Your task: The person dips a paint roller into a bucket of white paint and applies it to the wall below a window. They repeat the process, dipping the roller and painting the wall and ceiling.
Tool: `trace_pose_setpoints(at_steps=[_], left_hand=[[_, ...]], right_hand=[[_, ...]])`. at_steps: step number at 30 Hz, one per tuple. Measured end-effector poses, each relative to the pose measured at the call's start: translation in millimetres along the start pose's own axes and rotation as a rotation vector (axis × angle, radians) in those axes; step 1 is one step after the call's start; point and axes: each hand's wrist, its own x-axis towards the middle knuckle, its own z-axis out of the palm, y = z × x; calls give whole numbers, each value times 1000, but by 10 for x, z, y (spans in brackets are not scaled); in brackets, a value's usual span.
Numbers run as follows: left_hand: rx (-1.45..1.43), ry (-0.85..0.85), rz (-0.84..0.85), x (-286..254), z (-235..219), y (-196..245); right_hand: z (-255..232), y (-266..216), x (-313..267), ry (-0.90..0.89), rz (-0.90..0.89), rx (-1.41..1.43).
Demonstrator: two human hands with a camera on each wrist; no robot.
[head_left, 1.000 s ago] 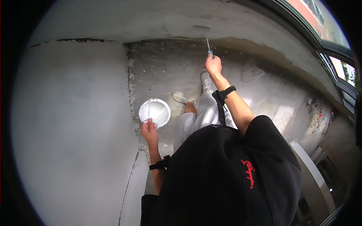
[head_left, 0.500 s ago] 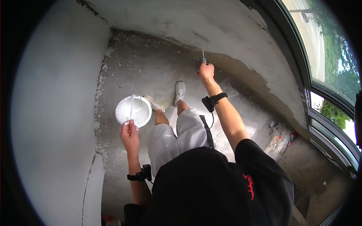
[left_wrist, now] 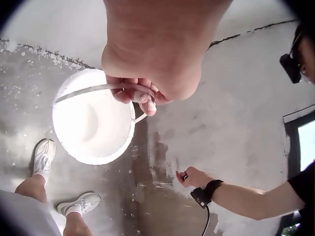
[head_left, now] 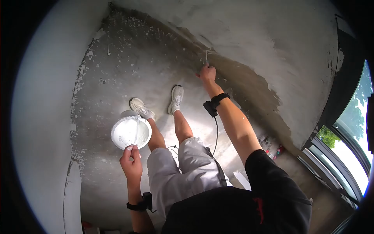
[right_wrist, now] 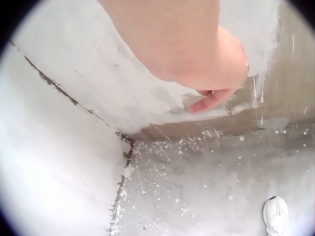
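My left hand (head_left: 131,165) grips the thin carrying handle (left_wrist: 93,89) of a white bucket (head_left: 113,137). The bucket hangs beside my left leg, and its inside looks white, with a lumpy white coating at one side. White smears mark the left fingertips (left_wrist: 148,105). Held out forward, my right hand (head_left: 208,74) grips a slim tool (head_left: 207,57) with a pale, narrow end, which is at the lower part of the wall (head_left: 253,43). In the right wrist view the right hand (right_wrist: 216,69) hides the tool, and one finger stretches along the wall.
White spatters dot the grey floor (head_left: 105,82). A pale wall (head_left: 43,97) runs along the left, and a brown unpainted band (head_left: 249,82) follows the other wall's foot. Dark-framed windows (head_left: 350,117) are at the right. A cable (head_left: 216,134) hangs from the right wrist camera.
The head view has turned, so the window wall slants more steeply. The bucket sits lower left in view, still held by its handle. The right hand keeps the tool at the wall.
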Motion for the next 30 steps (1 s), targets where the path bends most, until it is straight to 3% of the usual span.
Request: trace_pose_setpoints(at_steps=[3, 5, 9, 17, 18, 20, 26, 30], left_hand=[[-25, 6, -24, 47, 33, -207], [-4, -1, -37, 44, 40, -297], [9, 8, -130, 36, 140, -360], [-24, -26, -156, 164, 293, -347], [-56, -8, -175, 184, 310, -333], [-71, -24, -158, 267, 221, -234], [-155, -35, -119, 337, 339, -124], [-130, -18, -69, 372, 246, -70]], right_hand=[[300, 16, 203, -17, 62, -51], [508, 64, 285, 85, 78, 147], [757, 223, 598, 66, 146, 314], [760, 622, 984, -126, -73, -74], [665, 509, 863, -121, -71, -69], [333, 13, 244, 45, 133, 159], [-673, -469, -717, -85, 66, 261], [-1011, -758, -1361, -55, 28, 330]])
